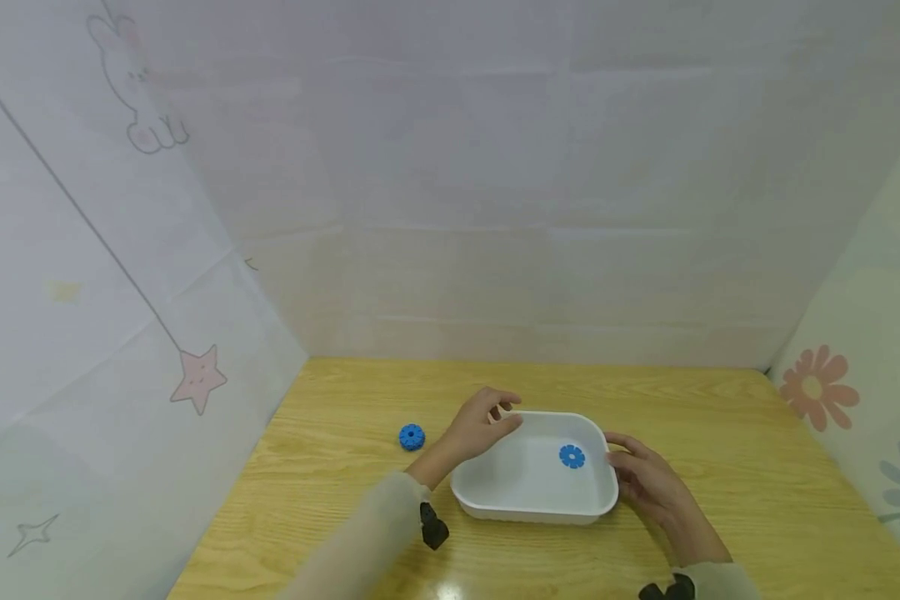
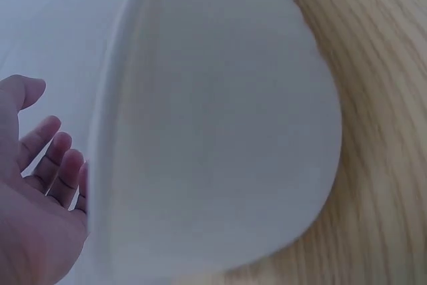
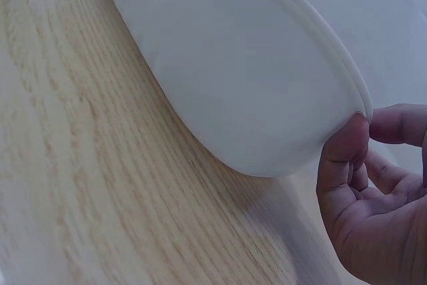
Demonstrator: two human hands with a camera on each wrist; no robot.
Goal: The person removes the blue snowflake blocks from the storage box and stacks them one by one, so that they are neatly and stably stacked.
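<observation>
A white plastic tray (image 1: 528, 511), rectangular with rounded corners, stands on the wooden table. Inside it, toward the right end, lies one blue notched snowflake disc (image 1: 572, 456). My left hand (image 1: 478, 427) hovers over the tray's left end, fingers loosely bent and apart, holding nothing. In the left wrist view this hand (image 2: 40, 185) appears beyond the tray's side wall (image 2: 220, 118). At the right end, my right hand (image 1: 648, 483) grips the rim; the right wrist view has its thumb (image 3: 348, 141) against the outer wall and the forefinger over the rim.
Blue notched discs (image 1: 412, 437), seemingly stacked, sit on the table (image 1: 345, 483) left of the left forearm. Pale printed cloth (image 1: 495, 208) hangs behind the table and along both sides. Each wrist wears a black camera mount (image 1: 433, 527).
</observation>
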